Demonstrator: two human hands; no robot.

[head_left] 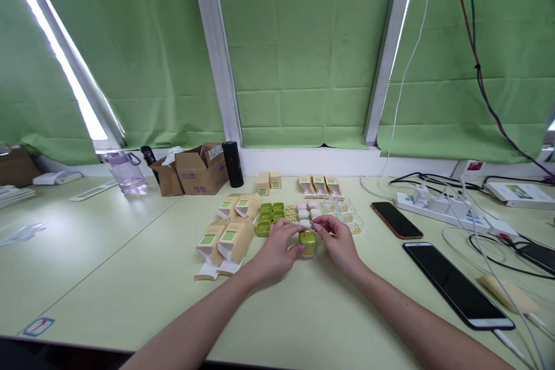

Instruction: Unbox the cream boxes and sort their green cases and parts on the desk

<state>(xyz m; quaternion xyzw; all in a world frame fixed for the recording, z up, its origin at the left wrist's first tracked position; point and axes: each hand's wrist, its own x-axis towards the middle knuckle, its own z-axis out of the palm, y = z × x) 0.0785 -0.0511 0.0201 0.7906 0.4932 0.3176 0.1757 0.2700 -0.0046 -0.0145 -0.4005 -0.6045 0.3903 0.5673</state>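
Note:
A small clear container with a green top (308,239) stands on the table in front of me. My left hand (277,247) grips it from the left, with its thumb and fingers against the container's side and top edge. Just right of the container, my right hand (339,243) has its thumb and fingertips drawn together; what they pinch, if anything, is too small to make out. Behind my hands lie green square cups (264,217), small beige pieces (290,213), white rounded pieces (302,214) and clear cups with yellow centres (349,218).
Open beige cartons (236,237) lie at left, with more small cartons (319,186) behind. A cardboard box (202,170), black cylinder (233,165) and water bottle (126,173) stand farther back. Phones (455,283), a power strip (437,208) and cables occupy the right.

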